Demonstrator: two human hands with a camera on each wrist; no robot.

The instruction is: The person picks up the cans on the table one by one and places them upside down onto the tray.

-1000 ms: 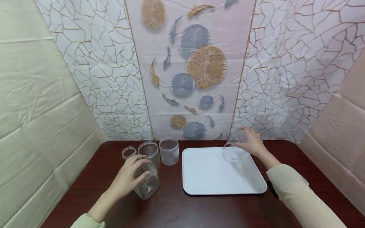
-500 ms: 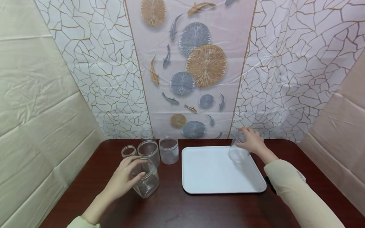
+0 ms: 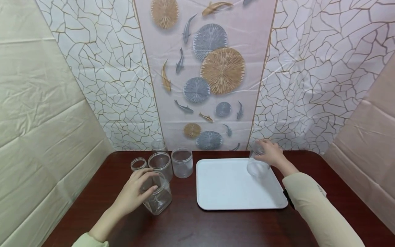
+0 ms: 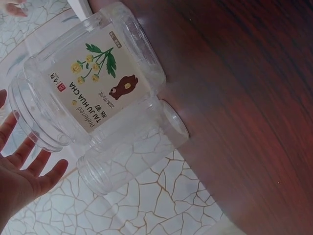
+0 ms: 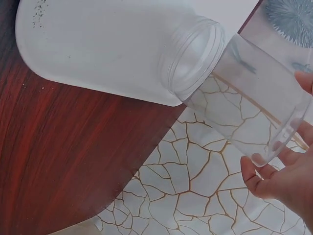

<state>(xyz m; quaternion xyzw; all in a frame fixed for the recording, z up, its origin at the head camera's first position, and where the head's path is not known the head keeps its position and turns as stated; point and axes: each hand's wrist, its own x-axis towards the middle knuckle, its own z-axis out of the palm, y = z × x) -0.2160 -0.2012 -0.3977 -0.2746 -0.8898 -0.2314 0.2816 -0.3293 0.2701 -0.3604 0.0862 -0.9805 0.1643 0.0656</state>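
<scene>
My right hand (image 3: 271, 153) grips a clear round jar (image 3: 257, 168) by its base end. That jar is upside down, its threaded mouth at the back right corner of the white tray (image 3: 228, 192). In the right wrist view, the fingertips (image 5: 259, 159) curl round the base. My left hand (image 3: 135, 190) reaches over the mouth of a clear square jar (image 3: 158, 202) that stands upright on the table. In the left wrist view this jar's flower label (image 4: 98, 78) shows, and the loosely spread fingers (image 4: 36, 164) lie right at its rim.
Behind the square jar stand several clear round jars: a small one (image 3: 139, 164), a wider one (image 3: 165, 168), one at the back (image 3: 159, 145) and one nearer the tray (image 3: 182, 163). Patterned cloth (image 3: 213, 96) hangs behind the dark table (image 3: 185, 223).
The jar in my right hand has shifted slightly right on the tray and gone from tilted to nearly straight. My left hand and the square jar have hardly moved.
</scene>
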